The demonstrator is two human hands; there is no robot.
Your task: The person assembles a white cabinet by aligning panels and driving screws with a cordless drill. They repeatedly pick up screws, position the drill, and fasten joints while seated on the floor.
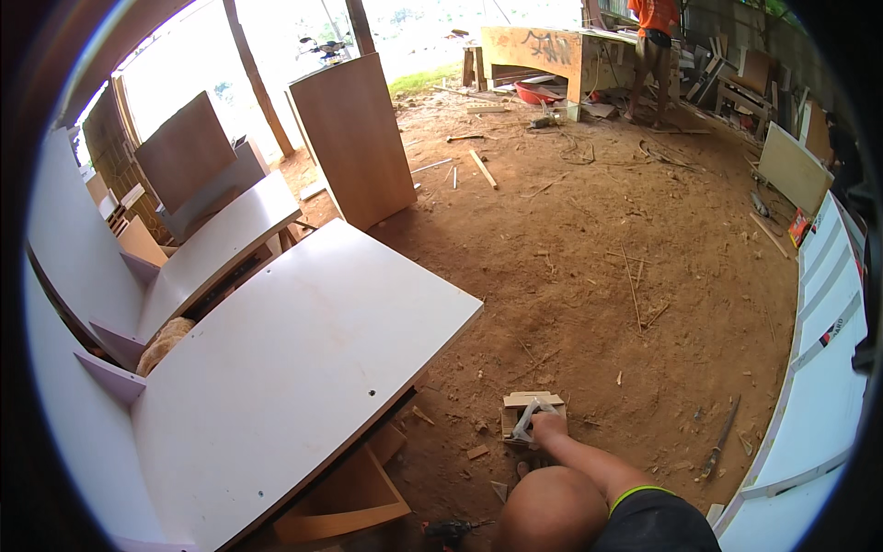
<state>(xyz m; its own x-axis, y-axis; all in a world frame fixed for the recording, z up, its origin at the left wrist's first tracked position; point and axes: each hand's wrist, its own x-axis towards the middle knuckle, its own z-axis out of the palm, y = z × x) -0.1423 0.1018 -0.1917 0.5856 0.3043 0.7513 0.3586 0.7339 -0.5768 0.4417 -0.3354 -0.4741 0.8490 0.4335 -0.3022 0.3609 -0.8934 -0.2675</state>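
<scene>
My right hand (549, 426) reaches down to a small wooden box (533, 399) on the dirt floor. A clear plastic bag (526, 424) lies in the box's opening, and my hand is at its edge. My fingertips are hidden there, so their grip and anything between them cannot be made out. The right arm stretches past my bent knee (556, 511), its dark sleeve edged in yellow-green. My left hand is out of the picture. A power drill (449, 530) lies on the ground at the lower edge, left of my knee.
A large white panel assembly (303, 340) fills the left, with an orange-brown drawer-like piece (345, 511) below it. Behind stands a brown board (354, 138). White panels (791, 451) lean on the right near a handsaw (722, 437). A person in orange (655, 46) stands by a workbench (533, 51).
</scene>
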